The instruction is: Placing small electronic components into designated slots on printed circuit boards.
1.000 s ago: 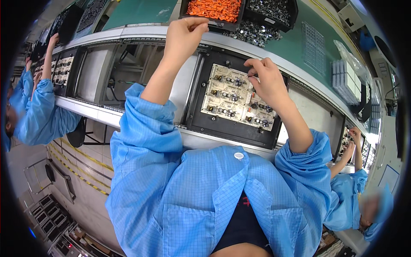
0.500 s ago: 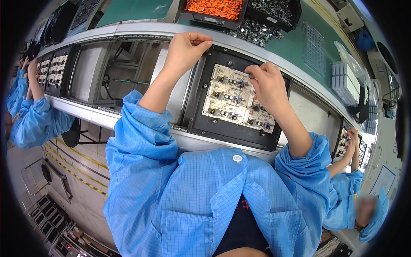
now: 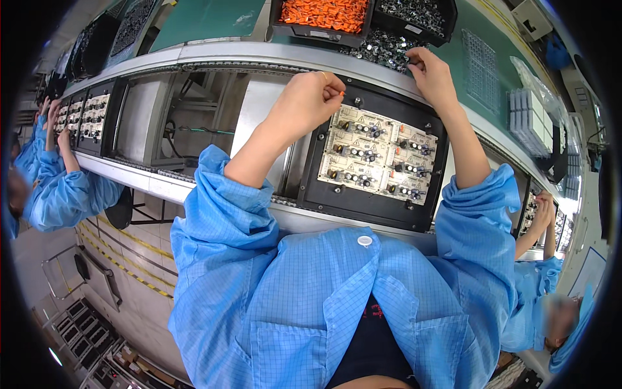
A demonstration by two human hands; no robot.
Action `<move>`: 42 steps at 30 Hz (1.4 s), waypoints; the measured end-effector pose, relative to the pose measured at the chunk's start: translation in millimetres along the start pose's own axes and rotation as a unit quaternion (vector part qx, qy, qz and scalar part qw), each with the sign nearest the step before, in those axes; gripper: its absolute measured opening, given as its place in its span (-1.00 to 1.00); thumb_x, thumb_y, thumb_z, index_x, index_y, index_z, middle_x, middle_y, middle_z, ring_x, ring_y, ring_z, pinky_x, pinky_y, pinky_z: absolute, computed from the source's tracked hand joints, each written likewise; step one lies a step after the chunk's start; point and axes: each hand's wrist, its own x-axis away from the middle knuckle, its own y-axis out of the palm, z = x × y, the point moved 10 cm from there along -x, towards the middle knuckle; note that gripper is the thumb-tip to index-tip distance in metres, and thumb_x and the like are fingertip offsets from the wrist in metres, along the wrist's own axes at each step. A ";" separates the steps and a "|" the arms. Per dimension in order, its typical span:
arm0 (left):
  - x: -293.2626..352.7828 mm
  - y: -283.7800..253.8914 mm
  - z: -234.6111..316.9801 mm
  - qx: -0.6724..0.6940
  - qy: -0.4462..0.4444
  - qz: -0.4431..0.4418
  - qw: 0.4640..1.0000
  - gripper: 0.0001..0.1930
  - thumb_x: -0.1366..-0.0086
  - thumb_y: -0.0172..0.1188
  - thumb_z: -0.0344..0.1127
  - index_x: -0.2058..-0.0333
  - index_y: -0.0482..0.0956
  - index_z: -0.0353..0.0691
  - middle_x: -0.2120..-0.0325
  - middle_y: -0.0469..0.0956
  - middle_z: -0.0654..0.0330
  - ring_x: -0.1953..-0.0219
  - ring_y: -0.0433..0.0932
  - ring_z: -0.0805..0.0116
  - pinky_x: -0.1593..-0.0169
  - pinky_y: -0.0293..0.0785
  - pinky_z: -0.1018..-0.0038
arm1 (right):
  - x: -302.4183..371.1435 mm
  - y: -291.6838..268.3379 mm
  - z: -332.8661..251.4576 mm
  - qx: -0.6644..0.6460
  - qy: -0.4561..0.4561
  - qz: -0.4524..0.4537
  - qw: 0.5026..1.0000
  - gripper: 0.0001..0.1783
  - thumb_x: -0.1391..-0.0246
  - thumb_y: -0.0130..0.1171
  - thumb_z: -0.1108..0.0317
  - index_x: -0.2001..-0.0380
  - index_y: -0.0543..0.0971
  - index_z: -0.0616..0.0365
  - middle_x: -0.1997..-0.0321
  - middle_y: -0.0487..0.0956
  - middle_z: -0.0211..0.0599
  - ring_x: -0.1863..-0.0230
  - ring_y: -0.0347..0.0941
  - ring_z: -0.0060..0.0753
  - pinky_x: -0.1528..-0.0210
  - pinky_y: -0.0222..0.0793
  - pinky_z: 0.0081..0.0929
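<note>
A cream circuit board panel [image 3: 389,150], crowded with small upright components, lies in a black carrier tray [image 3: 382,198] on the conveyor in front of me. At the tray's far left corner, my left hand [image 3: 310,100] is closed in a pinch on a small orange component [image 3: 342,93]. My right hand [image 3: 433,76] reaches past the tray's far edge to a loose pile of small silver and black parts [image 3: 379,52]. Its thumb and forefinger are pinched together at the pile's right side; what lies between them is too small to make out.
Behind the conveyor rail [image 3: 259,55] stand a black bin of orange components [image 3: 324,14] and a black bin of dark metallic parts [image 3: 421,16]. Clear plastic trays [image 3: 481,71] lie on the green bench at right. Co-workers' hands work on boards at far left and far right.
My right hand has left the board and moved away to the loose parts pile. My left hand has come lower and right, an orange component now showing at its fingertips. The view has shifted slightly.
</note>
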 end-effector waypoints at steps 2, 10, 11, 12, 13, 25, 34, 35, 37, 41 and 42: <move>-0.1 6.1 10.4 -0.030 0.013 -0.039 0.999 -0.83 -0.09 0.25 -0.48 0.31 0.64 -0.41 0.45 0.64 -0.04 0.34 0.64 0.19 0.20 0.56 0.40 | 0.4 1.0 1.2 0.013 0.005 -0.004 1.000 -0.72 -0.05 0.22 0.56 0.12 0.57 0.18 0.33 0.60 -0.26 0.36 0.50 -0.51 0.23 0.46 -0.58; 6.2 26.4 26.5 -0.189 0.147 -0.057 0.969 -0.84 -0.09 0.26 -0.46 0.33 0.64 -0.37 0.47 0.60 0.08 0.29 0.50 0.06 0.16 0.47 0.26 | 51.5 -36.3 -15.5 -0.221 0.121 0.034 0.967 -0.80 -0.16 0.17 0.55 0.14 0.56 0.31 0.27 0.57 -0.43 0.25 0.49 -0.64 0.16 0.44 -0.64; 7.6 28.1 26.9 -0.192 0.145 -0.060 0.969 -0.84 -0.09 0.26 -0.46 0.33 0.64 -0.37 0.47 0.60 0.08 0.29 0.50 0.06 0.16 0.47 0.26 | 61.2 -40.9 -22.2 -0.240 0.113 0.038 0.963 -0.81 -0.18 0.14 0.55 0.13 0.56 0.31 0.24 0.56 -0.42 0.23 0.49 -0.64 0.14 0.44 -0.64; 8.7 30.0 29.1 -0.208 0.146 -0.055 0.966 -0.87 -0.08 0.23 -0.47 0.37 0.62 -0.37 0.46 0.59 0.04 0.28 0.50 0.04 0.13 0.47 0.24 | 71.6 -45.4 -25.9 -0.257 0.108 0.045 0.959 -0.82 -0.20 0.12 0.55 0.13 0.56 0.32 0.21 0.56 -0.42 0.20 0.49 -0.65 0.13 0.44 -0.65; 9.8 31.4 31.3 -0.224 0.148 -0.048 0.962 -0.90 -0.07 0.20 -0.49 0.41 0.60 -0.37 0.45 0.58 0.01 0.26 0.50 0.02 0.10 0.46 0.23 | 81.0 -48.2 -25.1 -0.259 0.112 0.047 0.958 -0.82 -0.20 0.12 0.55 0.13 0.56 0.32 0.21 0.56 -0.42 0.20 0.49 -0.65 0.13 0.44 -0.65; 7.8 39.4 39.0 -0.306 0.118 -0.071 0.942 -0.92 -0.08 0.16 -0.52 0.42 0.59 -0.36 0.41 0.58 -0.01 0.24 0.49 0.02 0.10 0.45 0.21 | 140.6 -73.8 26.5 -0.367 0.181 0.129 0.903 -0.83 -0.23 0.10 0.56 0.13 0.57 0.34 0.11 0.54 -0.37 0.18 0.49 -0.65 0.09 0.45 -0.64; -2.3 28.4 24.8 -0.229 -0.016 -0.108 0.967 -0.86 -0.12 0.24 -0.39 0.38 0.60 -0.34 0.51 0.61 0.01 0.22 0.55 -0.02 0.14 0.48 0.22 | 139.0 -60.6 2.1 -0.382 0.186 0.048 0.904 -0.83 -0.18 0.10 0.62 0.16 0.57 0.35 0.07 0.51 -0.35 0.16 0.47 -0.64 0.09 0.40 -0.69; -7.7 23.6 24.7 -0.231 -0.017 -0.103 0.967 -0.86 -0.12 0.24 -0.39 0.38 0.60 -0.34 0.51 0.61 0.01 0.22 0.55 -0.02 0.14 0.48 0.22 | 139.5 -62.2 -1.6 -0.376 0.167 0.048 0.910 -0.83 -0.17 0.10 0.63 0.16 0.57 0.36 0.06 0.49 -0.34 0.15 0.46 -0.64 0.09 0.39 -0.70; -28.8 -3.6 28.9 -0.199 0.032 -0.017 0.979 -0.81 -0.17 0.27 -0.36 0.30 0.61 -0.36 0.57 0.57 0.05 0.48 0.57 0.15 0.27 0.50 0.33 | 138.2 -60.6 -12.6 -0.370 0.143 0.041 0.917 -0.82 -0.16 0.10 0.64 0.16 0.57 0.36 0.04 0.48 -0.33 0.15 0.46 -0.64 0.09 0.38 -0.71; -56.2 -75.8 49.5 -0.351 0.260 0.297 0.849 -0.82 -0.20 0.27 -0.39 0.27 0.62 -0.39 0.52 0.62 0.10 0.45 0.59 0.34 0.27 0.51 0.45 | 133.3 -43.4 -53.1 -0.424 0.124 -0.017 0.897 -0.81 -0.14 0.10 0.67 0.17 0.57 0.38 0.02 0.46 -0.31 0.12 0.46 -0.62 0.08 0.40 -0.67; -61.6 -82.5 52.5 -0.353 0.217 0.337 0.846 -0.85 -0.13 0.28 -0.41 0.36 0.63 -0.38 0.50 0.61 -0.01 0.39 0.60 0.13 0.23 0.51 0.31 | 133.4 -36.6 -60.4 -0.404 0.111 -0.030 0.908 -0.80 -0.12 0.11 0.68 0.17 0.57 0.36 0.01 0.46 -0.29 0.13 0.47 -0.60 0.09 0.42 -0.63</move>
